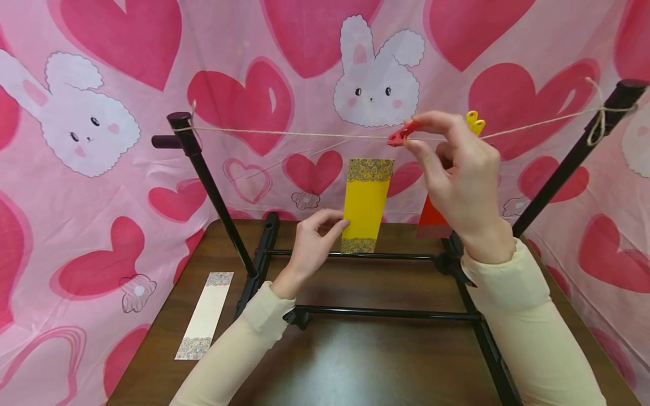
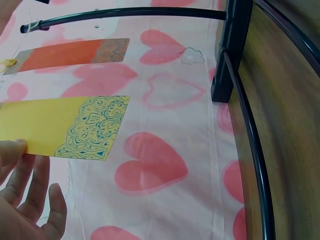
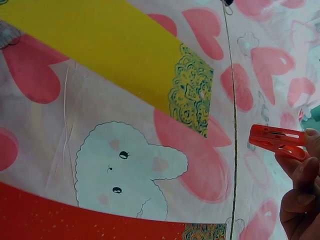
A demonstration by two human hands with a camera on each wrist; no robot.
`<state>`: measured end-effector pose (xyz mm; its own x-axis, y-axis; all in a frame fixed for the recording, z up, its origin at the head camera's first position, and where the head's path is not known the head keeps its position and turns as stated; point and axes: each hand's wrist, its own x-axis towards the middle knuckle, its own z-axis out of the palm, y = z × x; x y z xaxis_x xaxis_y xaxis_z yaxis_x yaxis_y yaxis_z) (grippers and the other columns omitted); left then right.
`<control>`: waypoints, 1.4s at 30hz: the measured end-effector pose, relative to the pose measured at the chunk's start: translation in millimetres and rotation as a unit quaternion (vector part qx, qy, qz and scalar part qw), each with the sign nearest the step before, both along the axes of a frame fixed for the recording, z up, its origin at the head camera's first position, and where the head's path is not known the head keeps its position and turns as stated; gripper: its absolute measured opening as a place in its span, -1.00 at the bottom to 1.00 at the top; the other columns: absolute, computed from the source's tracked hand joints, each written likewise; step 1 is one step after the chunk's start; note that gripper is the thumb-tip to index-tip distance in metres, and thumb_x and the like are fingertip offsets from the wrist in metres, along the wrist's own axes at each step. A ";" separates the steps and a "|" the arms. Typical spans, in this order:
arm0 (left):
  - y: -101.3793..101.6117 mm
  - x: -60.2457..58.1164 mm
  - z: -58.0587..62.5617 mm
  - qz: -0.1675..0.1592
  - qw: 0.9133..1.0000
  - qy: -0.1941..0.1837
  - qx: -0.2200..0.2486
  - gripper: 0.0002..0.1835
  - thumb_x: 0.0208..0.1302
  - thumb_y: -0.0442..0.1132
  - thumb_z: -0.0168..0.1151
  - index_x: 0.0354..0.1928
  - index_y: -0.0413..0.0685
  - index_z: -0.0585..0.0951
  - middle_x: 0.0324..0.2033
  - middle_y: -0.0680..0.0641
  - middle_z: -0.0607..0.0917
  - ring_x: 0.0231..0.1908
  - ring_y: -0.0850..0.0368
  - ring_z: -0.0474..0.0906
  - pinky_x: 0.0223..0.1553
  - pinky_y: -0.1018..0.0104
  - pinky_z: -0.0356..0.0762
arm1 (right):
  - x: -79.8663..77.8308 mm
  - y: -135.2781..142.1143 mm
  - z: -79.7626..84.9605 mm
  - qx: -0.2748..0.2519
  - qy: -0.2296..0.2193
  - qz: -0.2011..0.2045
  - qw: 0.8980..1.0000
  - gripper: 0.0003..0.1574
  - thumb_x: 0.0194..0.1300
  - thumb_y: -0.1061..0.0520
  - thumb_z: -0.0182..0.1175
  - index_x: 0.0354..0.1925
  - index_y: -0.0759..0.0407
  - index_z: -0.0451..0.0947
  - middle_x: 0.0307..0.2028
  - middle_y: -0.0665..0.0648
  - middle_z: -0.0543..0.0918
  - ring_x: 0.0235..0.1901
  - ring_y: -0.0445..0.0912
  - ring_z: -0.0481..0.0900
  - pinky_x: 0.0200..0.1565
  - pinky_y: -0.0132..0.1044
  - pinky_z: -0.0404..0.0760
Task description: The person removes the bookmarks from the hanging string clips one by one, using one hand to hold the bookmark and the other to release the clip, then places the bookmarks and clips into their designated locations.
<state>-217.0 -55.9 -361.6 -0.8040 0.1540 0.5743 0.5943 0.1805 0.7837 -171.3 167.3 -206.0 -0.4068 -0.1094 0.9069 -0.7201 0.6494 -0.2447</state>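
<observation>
My left hand pinches a yellow paper strip by its left edge, below the middle. Patterned bands cross both ends of the strip, and its top edge is a little below the string. Between thumb and fingers my right hand holds a red clothespin beside the string. In the right wrist view the clothespin stands apart from the yellow strip. A red paper strip hangs farther right, partly hidden behind my right hand, with a yellow clothespin above it.
The string runs between two black posts of a black frame on the brown table. On the table at left lies a white paper strip with patterned ends. A pink cloth with hearts and rabbits hangs behind.
</observation>
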 end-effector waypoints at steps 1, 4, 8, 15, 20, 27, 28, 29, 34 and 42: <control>-0.1 0.7 -0.3 0.000 1.000 -0.001 0.002 -0.87 0.36 -0.30 0.42 -0.11 -0.15 0.79 -0.25 -0.06 0.79 -0.29 0.10 0.64 -0.18 0.37 0.64 | 0.6 1.0 -0.8 -0.001 -0.003 0.000 1.000 -0.53 0.34 0.26 0.39 0.19 0.29 0.58 -0.05 0.18 0.78 -0.65 -0.31 0.09 -0.48 -0.50 0.22; -0.8 3.7 -0.8 -0.003 1.000 -0.005 0.007 -0.87 0.37 -0.28 0.41 -0.11 -0.14 0.79 -0.25 -0.07 0.79 -0.29 0.07 0.64 -0.18 0.38 0.63 | 1.5 4.0 -3.5 -0.004 -0.010 0.004 1.000 -0.51 0.32 0.28 0.41 0.20 0.27 0.59 -0.13 0.19 0.77 -0.64 -0.31 0.10 -0.48 -0.50 0.21; -2.2 7.4 -1.9 -0.007 1.000 -0.013 0.012 -0.86 0.38 -0.28 0.41 -0.10 -0.15 0.79 -0.23 -0.09 0.79 -0.29 0.05 0.64 -0.17 0.37 0.64 | 2.5 7.8 -7.3 -0.007 -0.013 0.009 1.000 -0.48 0.28 0.31 0.43 0.20 0.26 0.60 -0.33 0.19 0.70 -0.60 -0.30 0.12 -0.46 -0.50 0.21; -4.6 11.8 -2.6 -0.011 0.999 -0.030 0.006 -0.84 0.38 -0.26 0.41 -0.07 -0.14 0.79 -0.19 -0.08 0.80 -0.26 0.07 0.65 -0.13 0.37 0.67 | 10.1 13.2 -10.8 -0.016 -0.025 0.013 0.999 -0.39 0.18 0.37 0.47 0.21 0.26 0.59 -0.42 0.16 0.65 -0.60 -0.33 0.21 -0.43 -0.54 0.32; -6.0 13.7 -3.0 -0.014 1.000 -0.027 0.005 -0.84 0.38 -0.26 0.41 -0.07 -0.13 0.79 -0.18 -0.08 0.80 -0.26 0.06 0.67 -0.12 0.35 0.67 | 16.0 16.8 -11.8 -0.021 -0.041 0.008 0.999 -0.37 0.17 0.41 0.47 0.22 0.26 0.59 -0.25 0.19 0.73 -0.59 -0.35 0.26 -0.38 -0.56 0.39; -8.7 18.3 -4.2 -0.010 1.000 -0.024 -0.003 -0.85 0.35 -0.30 0.43 -0.09 -0.14 0.79 -0.19 -0.07 0.80 -0.26 0.07 0.66 -0.10 0.22 0.69 | 20.1 26.3 -17.9 -0.006 -0.037 -0.006 0.999 -0.35 0.25 0.27 0.47 0.30 0.20 0.59 0.02 0.19 0.78 -0.57 -0.38 0.25 -0.37 -0.59 0.35; -8.9 19.1 -4.6 -0.010 1.000 -0.025 -0.005 -0.85 0.35 -0.30 0.43 -0.09 -0.15 0.79 -0.19 -0.08 0.80 -0.26 0.06 0.66 -0.09 0.20 0.69 | 20.4 27.7 -18.9 -0.004 -0.036 -0.008 0.999 -0.36 0.26 0.24 0.47 0.30 0.18 0.60 0.01 0.19 0.78 -0.57 -0.38 0.24 -0.37 -0.59 0.34; -9.3 19.6 -5.0 -0.009 1.000 -0.026 -0.006 -0.85 0.35 -0.30 0.43 -0.08 -0.15 0.79 -0.19 -0.08 0.80 -0.26 0.06 0.66 -0.09 0.18 0.70 | 20.8 29.4 -19.8 0.000 -0.035 -0.010 0.999 -0.37 0.27 0.23 0.47 0.30 0.17 0.61 -0.01 0.19 0.78 -0.56 -0.38 0.24 -0.37 -0.59 0.34; -10.5 22.5 -6.1 -0.014 0.999 -0.034 -0.008 -0.83 0.36 -0.30 0.42 -0.05 -0.15 0.78 -0.17 -0.08 0.80 -0.23 0.05 0.67 -0.07 0.26 0.70 | 23.5 35.9 -24.3 0.013 -0.039 -0.013 0.999 -0.34 0.20 0.34 0.49 0.27 0.15 0.64 -0.10 0.21 0.78 -0.55 -0.38 0.26 -0.35 -0.60 0.38; -12.1 24.2 -10.3 -0.019 0.999 -0.031 -0.016 -0.82 0.37 -0.28 0.41 -0.04 -0.15 0.78 -0.17 -0.08 0.80 -0.21 -0.01 0.68 -0.06 0.26 0.70 | 31.0 42.4 -29.8 0.010 -0.061 -0.018 0.998 -0.31 0.16 0.39 0.50 0.26 0.13 0.65 -0.28 0.17 0.76 -0.56 -0.39 0.30 -0.36 -0.61 0.43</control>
<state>-192.8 -67.9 -372.0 -0.8309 0.2022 0.5184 0.5522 0.1841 0.8132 -140.3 209.7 -235.8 -0.5180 -0.1098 0.8483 -0.6622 0.6792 -0.3165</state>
